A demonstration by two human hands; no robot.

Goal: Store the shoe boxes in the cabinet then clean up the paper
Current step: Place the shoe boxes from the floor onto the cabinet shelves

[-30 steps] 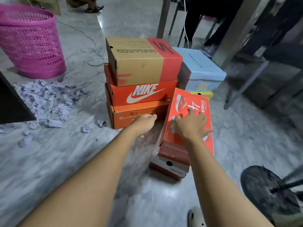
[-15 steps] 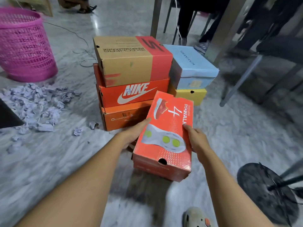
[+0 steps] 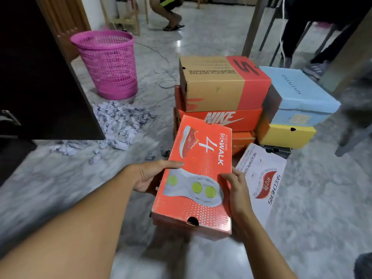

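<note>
I hold a red GoWalk shoe box [image 3: 203,158] off the floor, my left hand [image 3: 150,176] on its left side and my right hand [image 3: 236,190] on its right side. Behind it stands a stack: a tan and red Skechers box [image 3: 219,83] on a red Nike box [image 3: 237,119] on an orange box [image 3: 242,142]. To the right a light blue box [image 3: 300,97] rests on a yellow box [image 3: 285,134]. A white Skechers box [image 3: 263,182] lies on the floor. Crumpled paper [image 3: 118,121] is heaped on the floor at left. The dark cabinet [image 3: 36,77] fills the left side.
A pink mesh basket [image 3: 108,63] stands behind the paper heap. Table legs [image 3: 251,25] and chair legs rise behind the boxes, with people's legs and feet around them. A cable runs across the marble floor [image 3: 322,208]. A dark round object sits at bottom right.
Both hands closed on the red GoWalk box and lifted it off the white box, carrying it left and toward me. My view swung left, bringing the cabinet in.
</note>
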